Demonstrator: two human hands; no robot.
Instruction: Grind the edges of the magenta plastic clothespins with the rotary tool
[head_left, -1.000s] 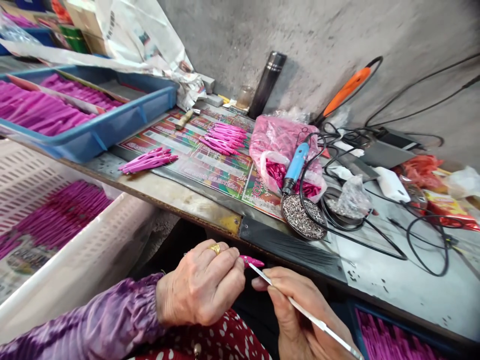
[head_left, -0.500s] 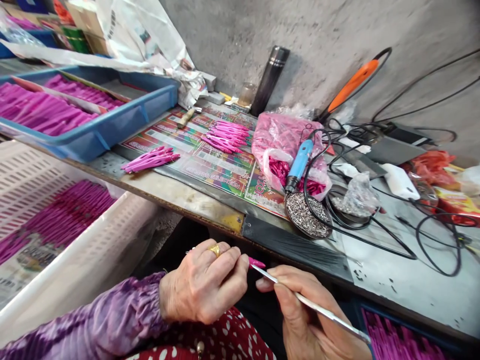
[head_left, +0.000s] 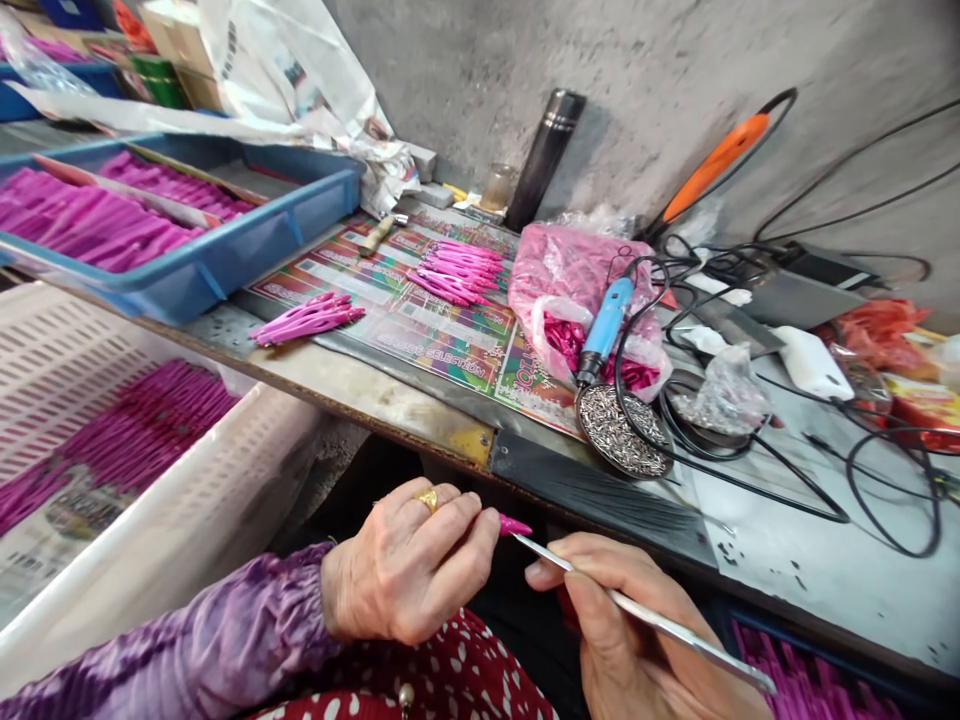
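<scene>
My left hand (head_left: 409, 565), with a gold ring, is closed around a slim magenta plastic piece (head_left: 514, 525), and only its tip shows past my fingers. My right hand (head_left: 622, 650) pinches a thin metal tool (head_left: 652, 617), whose point reaches that magenta tip. Both hands are just below the table's front edge. Two loose groups of similar magenta pieces (head_left: 306, 319) (head_left: 454, 272) lie on a printed mat (head_left: 450, 345) beyond them.
A blue tray (head_left: 300, 200) and a white perforated crate (head_left: 225, 480) hold many magenta pieces at left. A black bundle of thin rods (head_left: 592, 497) lies near my hands. Further right are a pink bag (head_left: 577, 270), a blue-handled tool (head_left: 606, 315), a dish of silver bits (head_left: 622, 430) and tangled cables.
The whole view has slid slightly, so the table contents sit further right. My hands shift with it, and the tool's point stays at the magenta tip.
</scene>
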